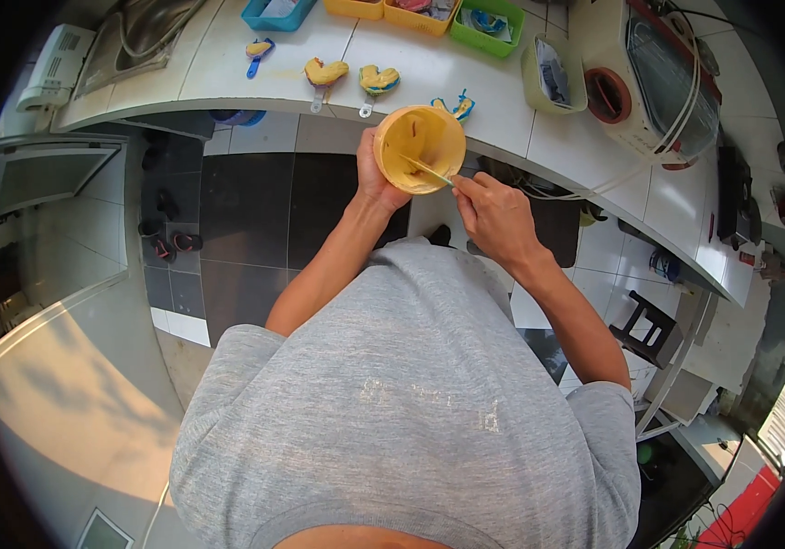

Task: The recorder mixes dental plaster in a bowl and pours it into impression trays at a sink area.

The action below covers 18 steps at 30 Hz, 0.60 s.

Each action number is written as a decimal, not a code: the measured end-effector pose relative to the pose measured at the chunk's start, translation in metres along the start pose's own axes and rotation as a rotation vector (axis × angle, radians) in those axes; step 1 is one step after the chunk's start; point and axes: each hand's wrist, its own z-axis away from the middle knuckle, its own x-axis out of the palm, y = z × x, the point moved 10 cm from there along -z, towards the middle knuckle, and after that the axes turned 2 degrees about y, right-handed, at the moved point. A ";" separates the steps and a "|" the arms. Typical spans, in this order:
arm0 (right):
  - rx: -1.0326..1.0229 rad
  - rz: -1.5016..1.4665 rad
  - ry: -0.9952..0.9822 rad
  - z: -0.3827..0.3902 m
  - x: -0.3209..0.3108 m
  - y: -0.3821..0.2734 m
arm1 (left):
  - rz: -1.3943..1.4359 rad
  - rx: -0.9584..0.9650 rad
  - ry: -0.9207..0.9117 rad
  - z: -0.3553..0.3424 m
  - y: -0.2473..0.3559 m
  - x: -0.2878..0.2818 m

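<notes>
My left hand [381,174] is wrapped round the side of a yellow mixing bowl [450,128], tilted so that its inside shows. Pale yellow paste coats the bowl's inner wall. With my right hand [500,215] I grip a thin spatula [424,168], its blade reaching into the paste. Beyond the bowl, on the white counter, lie what look like dental impression trays: a small blue-handled tray [253,64], two metal-handled trays [317,97] [367,108] heaped with yellow paste, and a blue-edged tray [463,107] partly behind the bowl.
Along the counter's [219,64] far side stand a blue basket [277,16], orange baskets [422,18], a green basket [487,29] and a pale bin [555,78]. A cream machine [626,110] with hanging cables is at right. A sink [136,41] lies far left, a dark stool [646,329] below right.
</notes>
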 end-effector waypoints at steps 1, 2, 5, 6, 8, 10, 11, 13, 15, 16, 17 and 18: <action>-0.001 -0.002 0.001 0.003 0.003 0.000 | -0.002 0.001 0.001 0.001 -0.001 0.004; -0.008 -0.113 0.015 0.006 0.005 0.001 | -0.021 -0.014 0.037 0.001 -0.003 0.005; 0.090 -0.369 0.015 0.016 0.014 0.007 | -0.050 -0.043 0.103 0.002 -0.010 -0.001; 0.195 -0.512 -0.001 0.019 0.020 0.016 | -0.059 -0.058 0.132 0.003 -0.012 -0.006; 0.271 -0.654 -0.053 0.024 0.035 0.028 | -0.080 -0.028 0.185 -0.001 -0.013 -0.024; 0.348 -0.792 -0.105 0.028 0.043 0.036 | -0.099 -0.001 0.236 -0.004 -0.014 -0.038; 0.489 -1.006 -0.168 0.035 0.054 0.041 | -0.112 0.011 0.263 -0.002 -0.013 -0.043; 0.630 -1.219 -0.229 0.047 0.064 0.045 | -0.126 0.023 0.287 0.001 -0.015 -0.049; 0.638 -1.315 -0.206 0.052 0.063 0.049 | -0.104 -0.015 0.275 0.004 -0.023 -0.050; 0.637 -1.316 -0.203 0.055 0.062 0.051 | -0.107 -0.015 0.274 0.008 -0.026 -0.045; 0.637 -1.266 -0.171 0.057 0.058 0.058 | -0.092 -0.048 0.249 0.011 -0.032 -0.037; 0.638 -1.214 -0.138 0.059 0.053 0.065 | -0.078 -0.082 0.222 0.011 -0.039 -0.030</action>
